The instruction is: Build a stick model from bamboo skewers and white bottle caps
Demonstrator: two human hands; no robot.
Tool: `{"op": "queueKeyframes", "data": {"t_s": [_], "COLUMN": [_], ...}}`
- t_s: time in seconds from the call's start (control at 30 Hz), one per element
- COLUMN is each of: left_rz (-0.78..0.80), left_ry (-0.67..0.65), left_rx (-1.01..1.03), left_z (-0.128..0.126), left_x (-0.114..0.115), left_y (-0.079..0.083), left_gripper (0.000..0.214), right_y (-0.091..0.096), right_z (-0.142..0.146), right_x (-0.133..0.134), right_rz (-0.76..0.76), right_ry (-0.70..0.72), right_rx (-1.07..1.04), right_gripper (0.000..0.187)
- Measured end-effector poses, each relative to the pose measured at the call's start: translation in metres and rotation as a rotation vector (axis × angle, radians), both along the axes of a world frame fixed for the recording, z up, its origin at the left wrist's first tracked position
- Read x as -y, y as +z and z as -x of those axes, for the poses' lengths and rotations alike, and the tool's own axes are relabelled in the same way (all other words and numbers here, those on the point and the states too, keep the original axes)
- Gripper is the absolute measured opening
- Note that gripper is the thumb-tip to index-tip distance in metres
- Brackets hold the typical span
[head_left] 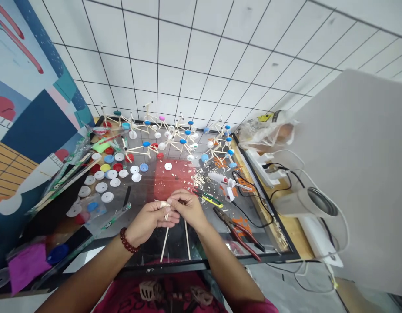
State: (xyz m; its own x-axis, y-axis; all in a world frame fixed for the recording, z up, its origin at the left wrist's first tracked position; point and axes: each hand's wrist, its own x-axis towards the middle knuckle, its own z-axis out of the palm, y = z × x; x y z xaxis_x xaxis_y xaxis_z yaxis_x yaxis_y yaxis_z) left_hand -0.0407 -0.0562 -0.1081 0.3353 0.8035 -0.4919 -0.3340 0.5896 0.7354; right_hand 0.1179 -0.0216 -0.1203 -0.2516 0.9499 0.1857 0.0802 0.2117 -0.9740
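Note:
My left hand (149, 221) and my right hand (187, 208) meet over a dark glass work mat (145, 191), fingers pinched together. My left hand grips a thin wooden stick (164, 243) that hangs down toward me; a white wrap sits on one fingertip. The right hand pinches the top of the same stick, and a second stick (187, 240) runs down below it. A red bead bracelet (127, 241) circles my left wrist.
Several stick-and-bottle-cap models (175, 134) stand at the back of the mat. Loose caps (103, 178) lie at the left. A glue gun (225, 182), red-handled pliers (240, 230), a green cutter (211, 200), a power strip (264, 167) and a plastic bag (269, 128) lie to the right.

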Motion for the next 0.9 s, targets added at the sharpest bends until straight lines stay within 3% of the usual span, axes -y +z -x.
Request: {"op": "queueKeyframes", "data": {"t_s": [0.03, 0.13, 0.2, 0.4, 0.5, 0.57, 0.67, 0.8, 0.9], "left_rz": [0.016, 0.042, 0.036, -0.048, -0.095, -0.122, -0.171, -0.235, -0.303], "left_ry": [0.045, 0.175, 0.213, 0.25, 0.264, 0.261, 0.251, 0.186, 0.084], "left_rx": [0.043, 0.154, 0.185, 0.191, 0.128, 0.109, 0.113, 0.115, 0.096], "left_z": [0.0, 0.002, 0.003, 0.003, 0.005, 0.007, 0.01, 0.01, 0.006], "left_x": [-0.001, -0.004, -0.004, 0.0, -0.001, -0.003, -0.006, -0.007, -0.005], "left_y": [0.001, 0.003, 0.003, -0.008, -0.01, -0.009, -0.007, -0.009, -0.012], "left_gripper": [0.026, 0.023, 0.022, 0.024, 0.026, 0.026, 0.022, 0.022, 0.026], "right_y": [0.002, 0.005, 0.003, -0.01, -0.004, 0.004, 0.016, 0.016, 0.006], "right_z": [-0.002, -0.007, -0.009, -0.001, 0.0, -0.013, -0.059, -0.141, -0.178], "right_x": [0.0, 0.002, 0.004, 0.005, 0.007, 0.012, 0.032, 0.074, 0.094], "right_rz": [-0.075, -0.28, -0.367, -0.448, -0.418, -0.38, -0.345, -0.227, -0.161], "right_ry": [0.004, 0.061, 0.094, 0.034, 0.028, -0.003, -0.085, -0.209, -0.202], "right_rx": [0.041, 0.196, 0.29, 0.417, 0.411, 0.412, 0.587, 1.002, 1.122], "right_gripper": [0.017, 0.076, 0.092, 0.074, 0.071, 0.056, 0.018, 0.016, 0.015]}}
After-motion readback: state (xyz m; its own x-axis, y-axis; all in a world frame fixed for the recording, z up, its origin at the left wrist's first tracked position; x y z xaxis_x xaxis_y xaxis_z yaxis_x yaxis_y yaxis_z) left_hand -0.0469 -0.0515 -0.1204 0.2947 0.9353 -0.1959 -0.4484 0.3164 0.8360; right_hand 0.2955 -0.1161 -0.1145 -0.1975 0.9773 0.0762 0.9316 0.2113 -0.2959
